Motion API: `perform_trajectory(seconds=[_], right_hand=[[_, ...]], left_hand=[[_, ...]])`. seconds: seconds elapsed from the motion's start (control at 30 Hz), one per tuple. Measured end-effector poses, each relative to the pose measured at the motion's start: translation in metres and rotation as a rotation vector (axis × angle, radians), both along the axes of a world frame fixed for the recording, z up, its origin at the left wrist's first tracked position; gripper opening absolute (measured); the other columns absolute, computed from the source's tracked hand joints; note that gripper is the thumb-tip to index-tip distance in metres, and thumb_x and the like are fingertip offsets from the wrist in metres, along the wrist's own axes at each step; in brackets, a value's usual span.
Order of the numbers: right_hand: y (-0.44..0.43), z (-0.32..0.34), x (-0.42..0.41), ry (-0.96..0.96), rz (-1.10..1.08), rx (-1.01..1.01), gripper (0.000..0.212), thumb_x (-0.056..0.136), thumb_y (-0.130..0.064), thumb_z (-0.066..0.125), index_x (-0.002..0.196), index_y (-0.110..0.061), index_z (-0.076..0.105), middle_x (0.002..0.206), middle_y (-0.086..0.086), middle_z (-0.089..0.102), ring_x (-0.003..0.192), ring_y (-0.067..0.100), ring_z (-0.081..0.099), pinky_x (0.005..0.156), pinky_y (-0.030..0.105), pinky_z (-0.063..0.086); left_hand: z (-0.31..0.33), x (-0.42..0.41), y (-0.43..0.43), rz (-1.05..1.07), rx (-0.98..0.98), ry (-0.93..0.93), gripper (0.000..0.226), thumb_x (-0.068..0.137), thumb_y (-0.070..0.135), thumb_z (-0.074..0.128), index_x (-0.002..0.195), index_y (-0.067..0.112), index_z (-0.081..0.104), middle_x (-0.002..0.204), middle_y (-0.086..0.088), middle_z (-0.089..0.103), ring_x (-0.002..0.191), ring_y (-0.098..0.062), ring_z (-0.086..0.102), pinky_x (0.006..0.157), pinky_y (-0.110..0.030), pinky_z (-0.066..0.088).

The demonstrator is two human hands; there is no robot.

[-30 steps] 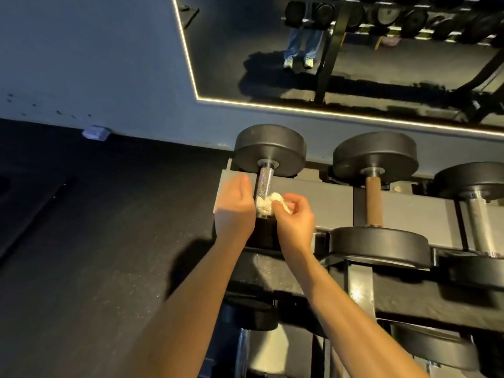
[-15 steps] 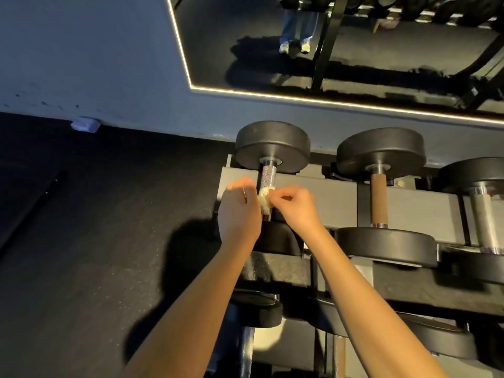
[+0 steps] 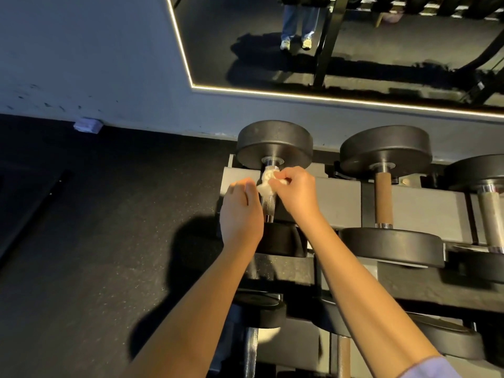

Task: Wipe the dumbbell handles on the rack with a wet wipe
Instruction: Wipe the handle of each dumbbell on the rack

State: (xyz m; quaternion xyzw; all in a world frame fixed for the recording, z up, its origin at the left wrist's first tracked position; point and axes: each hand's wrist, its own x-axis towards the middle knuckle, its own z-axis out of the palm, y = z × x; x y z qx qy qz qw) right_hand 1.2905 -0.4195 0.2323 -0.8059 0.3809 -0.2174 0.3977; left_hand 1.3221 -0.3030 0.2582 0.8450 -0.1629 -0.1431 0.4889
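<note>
The leftmost dumbbell (image 3: 274, 144) lies across the top tier of the rack (image 3: 338, 203), its knurled chrome handle (image 3: 268, 205) pointing toward me. A crumpled white wet wipe (image 3: 265, 184) is wrapped round the far part of that handle. My right hand (image 3: 296, 192) pinches the wipe from the right. My left hand (image 3: 241, 211) sits against the left side of the handle with curled fingers touching the wipe; its grip is partly hidden. The nearer end of the handle shows bare below the wipe.
To the right lie a dumbbell with a brown handle (image 3: 383, 200) and one with a grey handle (image 3: 491, 219). Lower tiers hold more dumbbells (image 3: 256, 309). A mirror (image 3: 354, 45) lines the wall behind. Dark floor (image 3: 95, 241) spreads to the left, with a small pale block (image 3: 87, 124) by the wall.
Both hands and the wipe have slid along the handle away from me, from its near end toward the far weight plate. The camera has tipped slightly.
</note>
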Motion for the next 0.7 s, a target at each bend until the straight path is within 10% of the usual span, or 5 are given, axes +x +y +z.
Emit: perform_trajectory(seconds=[0.7], right_hand=[[-0.001,0.0,-0.006,0.013,-0.024,0.125,0.006,0.085,-0.01,0.066,0.08,-0.013,0.068,0.079,-0.002,0.063,0.071,0.007,0.054,0.056,0.007,0.036]], left_hand=[[-0.002,0.0,0.001,0.013,-0.017,-0.001,0.033,0.104,0.036,0.029,0.083,0.023,0.051,0.076,0.005,0.051,0.07,-0.003,0.052,0.061,-0.015,0.035]])
